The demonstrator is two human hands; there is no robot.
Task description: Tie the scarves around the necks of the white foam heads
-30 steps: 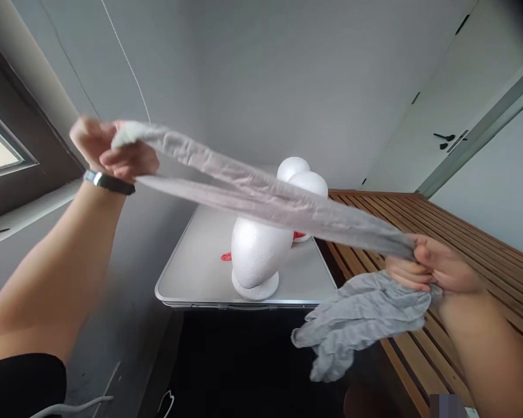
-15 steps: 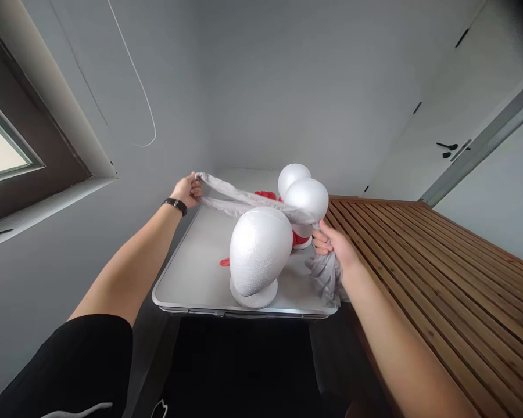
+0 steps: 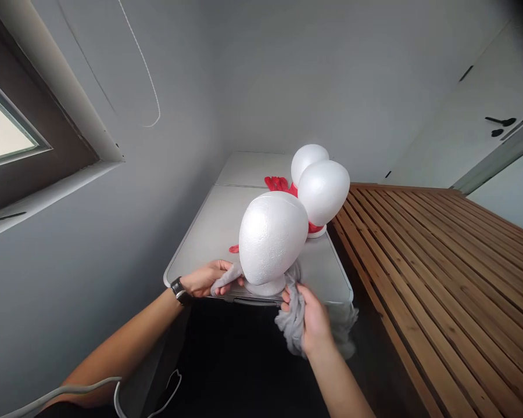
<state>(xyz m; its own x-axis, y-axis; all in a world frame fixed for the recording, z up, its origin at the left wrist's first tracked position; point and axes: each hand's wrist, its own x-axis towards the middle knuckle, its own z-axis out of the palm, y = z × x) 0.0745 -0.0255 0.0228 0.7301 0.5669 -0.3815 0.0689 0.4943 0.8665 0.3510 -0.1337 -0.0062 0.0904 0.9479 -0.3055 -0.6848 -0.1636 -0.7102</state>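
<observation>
A white foam mannequin head (image 3: 272, 238) stands upright near the table's front edge. A thin grey scarf (image 3: 294, 313) passes behind its neck, hidden there, and comes out on both sides. At the left of the neck my left hand (image 3: 211, 277) is closed on one end, a folded loop. My right hand (image 3: 311, 319) grips the bunched other part just right of the neck, its loose tail hanging over the table edge and blurred by motion. Two more foam heads, a nearer one (image 3: 323, 191) and a farther one (image 3: 307, 161), stand behind with red cloth (image 3: 316, 227) around their necks.
The light grey folding table (image 3: 200, 232) carries the heads. Red cloth ends (image 3: 276, 183) lie at its back, and a small red piece (image 3: 234, 249) shows left of the front head. A slatted wooden bench (image 3: 418, 249) runs along the right, a window (image 3: 9, 128) is at left.
Both hands have come down and toward me, bringing the scarf from above and behind the front head to its neck. The view has shifted slightly.
</observation>
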